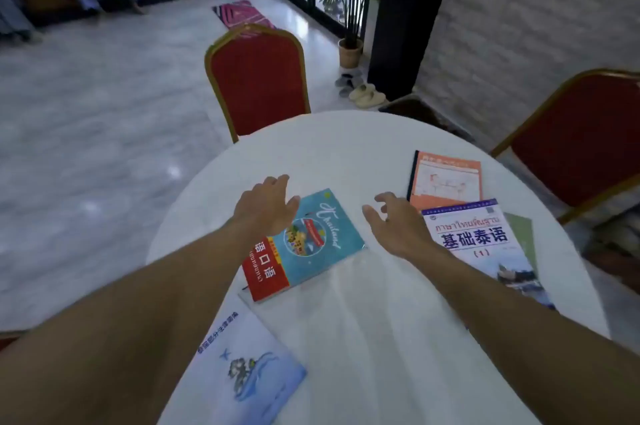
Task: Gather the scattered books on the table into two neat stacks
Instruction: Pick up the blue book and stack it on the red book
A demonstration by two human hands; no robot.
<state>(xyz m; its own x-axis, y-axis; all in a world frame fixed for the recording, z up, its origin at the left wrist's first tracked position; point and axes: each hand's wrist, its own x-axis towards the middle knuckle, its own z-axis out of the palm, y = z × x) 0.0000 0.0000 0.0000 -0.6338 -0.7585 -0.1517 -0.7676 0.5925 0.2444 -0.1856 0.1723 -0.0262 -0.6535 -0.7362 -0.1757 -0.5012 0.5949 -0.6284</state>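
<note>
Left hand: the left hand (268, 206) was over the far left corner of the teal and red book (322, 234). Its fingers (277, 182) were spread out and held nothing.
Right hand: the right hand (398, 227) was between the teal and red book and the white book (485, 244). Its fingers (384, 198) were a little bent and apart, and held nothing.
Teal and red book: it lay flat in the middle of the round white worktop (346, 147).
Orange book: the orange book (446, 180) lay on the far right side, with its near edge under the white book.
Green book: the green book (521, 234) peeked out from under the white book.
Pale blue book: the pale blue book (242, 365) lay by the near left edge, partly under the left arm.
Chairs: a red chair (259, 82) stood behind the worktop and another red chair (581, 144) stood at the right.
</note>
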